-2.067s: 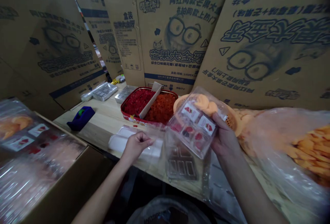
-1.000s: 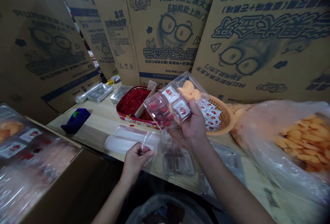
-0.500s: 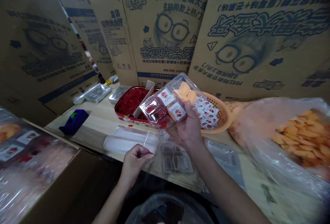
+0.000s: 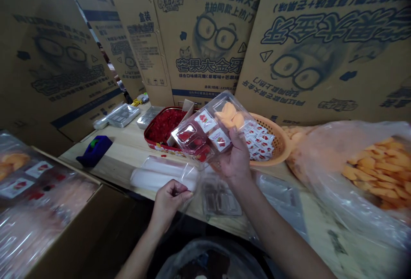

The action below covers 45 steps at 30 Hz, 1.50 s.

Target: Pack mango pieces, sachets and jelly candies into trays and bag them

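My right hand (image 4: pixel 235 159) grips a clear plastic snack box (image 4: pixel 209 130) and holds it tilted above the table; it contains orange chips, white sachets and red candy. My left hand (image 4: pixel 170 197) is closed in a pinch on a thin clear plastic bag (image 4: pixel 189 180) at the table's near edge, next to a stack of clear bags (image 4: pixel 154 174). An empty clear tray (image 4: pixel 221 197) lies on the table below the held box.
A red tin (image 4: pixel 159 135) of red candy stands behind. An orange basket (image 4: pixel 276 142) holds sachets. A big bag of orange chips (image 4: pixel 369 172) fills the right. A blue tape dispenser (image 4: pixel 94 148) sits left. A carton of packed boxes (image 4: pixel 38 193) is near left. Printed cartons (image 4: pixel 208 34) wall the back.
My right hand has carried the filled box left and a little higher, from over the basket to over the red tin. My left hand has drawn back to the table's edge, pinching the bag.
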Each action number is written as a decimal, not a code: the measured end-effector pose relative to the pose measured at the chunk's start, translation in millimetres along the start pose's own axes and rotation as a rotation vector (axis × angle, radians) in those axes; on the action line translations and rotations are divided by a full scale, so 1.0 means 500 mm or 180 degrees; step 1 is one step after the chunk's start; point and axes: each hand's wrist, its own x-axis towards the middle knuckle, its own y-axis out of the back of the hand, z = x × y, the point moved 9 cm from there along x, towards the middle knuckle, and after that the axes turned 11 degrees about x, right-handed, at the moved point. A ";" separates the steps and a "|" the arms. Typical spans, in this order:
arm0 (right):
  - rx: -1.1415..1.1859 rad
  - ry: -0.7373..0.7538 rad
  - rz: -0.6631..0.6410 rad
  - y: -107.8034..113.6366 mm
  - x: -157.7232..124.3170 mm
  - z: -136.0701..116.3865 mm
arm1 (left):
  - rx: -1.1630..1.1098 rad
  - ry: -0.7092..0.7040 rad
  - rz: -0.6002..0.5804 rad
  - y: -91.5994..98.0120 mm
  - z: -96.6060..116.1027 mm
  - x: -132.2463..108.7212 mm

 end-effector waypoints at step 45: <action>-0.0637 -0.1169 -0.0609 0.012 -0.022 0.078 | -0.0986 0.0419 -0.0762 0.031 0.049 0.026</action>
